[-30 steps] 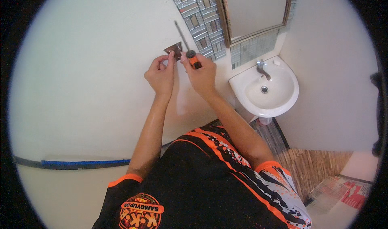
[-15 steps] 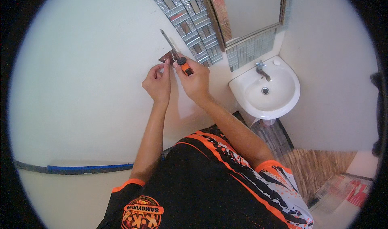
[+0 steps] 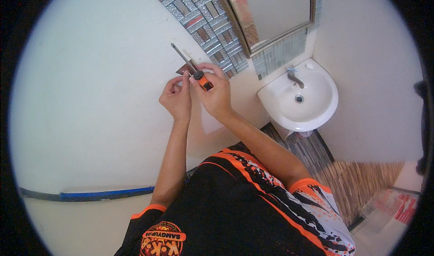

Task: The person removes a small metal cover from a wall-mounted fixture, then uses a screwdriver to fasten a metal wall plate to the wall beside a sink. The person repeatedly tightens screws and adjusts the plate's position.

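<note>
My right hand (image 3: 214, 93) is closed around a screwdriver (image 3: 206, 82) with an orange and black handle. Its metal shaft slants up and left, the tip clear of my fingers. Close beside it, my left hand (image 3: 177, 100) is pinched shut, thumb and fingertips at the lower edge of a small dark brown piece (image 3: 182, 69) with a pointed corner. Whether this piece is held or sits in the white wall (image 3: 99, 93), I cannot tell. My fingers hide part of it, and anything tiny in the left pinch is too small to make out.
Silvery mosaic tiles (image 3: 199, 18) and a framed mirror (image 3: 285, 12) lie beyond my hands. To the right a white sink (image 3: 312, 117) with a metal faucet (image 3: 294, 79) juts out. A blue and dark strip (image 3: 108, 194) runs along the lower left; wood-patterned flooring (image 3: 366, 177) shows lower right.
The screwdriver has tilted further left, its tip now lower. My right hand has shifted slightly left and down; my left hand stays nearly in place. The view has moved a little.
</note>
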### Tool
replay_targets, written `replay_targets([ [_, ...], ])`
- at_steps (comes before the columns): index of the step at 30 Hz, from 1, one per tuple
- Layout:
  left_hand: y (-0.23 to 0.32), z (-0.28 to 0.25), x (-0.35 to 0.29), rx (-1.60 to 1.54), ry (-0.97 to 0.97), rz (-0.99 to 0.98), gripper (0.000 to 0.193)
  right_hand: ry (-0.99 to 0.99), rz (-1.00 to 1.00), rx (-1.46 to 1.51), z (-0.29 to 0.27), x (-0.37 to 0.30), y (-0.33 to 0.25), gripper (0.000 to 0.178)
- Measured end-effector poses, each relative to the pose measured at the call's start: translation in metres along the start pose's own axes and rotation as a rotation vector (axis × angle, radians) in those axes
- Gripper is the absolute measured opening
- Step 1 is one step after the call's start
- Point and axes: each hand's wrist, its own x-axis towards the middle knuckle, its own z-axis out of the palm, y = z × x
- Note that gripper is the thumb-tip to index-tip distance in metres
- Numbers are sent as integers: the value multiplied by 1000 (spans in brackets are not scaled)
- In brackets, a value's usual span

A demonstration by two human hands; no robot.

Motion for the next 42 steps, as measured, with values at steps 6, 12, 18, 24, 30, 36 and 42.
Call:
replay_targets([
  [6,-2,-1,-2,-22,4,-2,19,13,1,6,9,3,-3,21],
  [12,-5,0,-3,-46,-13,-10,17,9,24,26,17,3,3,23],
  [18,-7,-1,-3,9,-12,11,18,0,10,-30,21,10,1,20],
  [24,-3,-1,-5,35,-1,26,18,-64,66,-44,17,14,-5,25],
  [30,-3,-1,-6,33,-12,3,15,-96,74,-121,16,18,-5,27],
  [36,-4,-3,-5,-31,12,70,12,-62,94,-100,14,17,-8,26],
  [42,-1,-7,1,-15,0,287,18,-108,117,-114,12,21,-10,24],
])
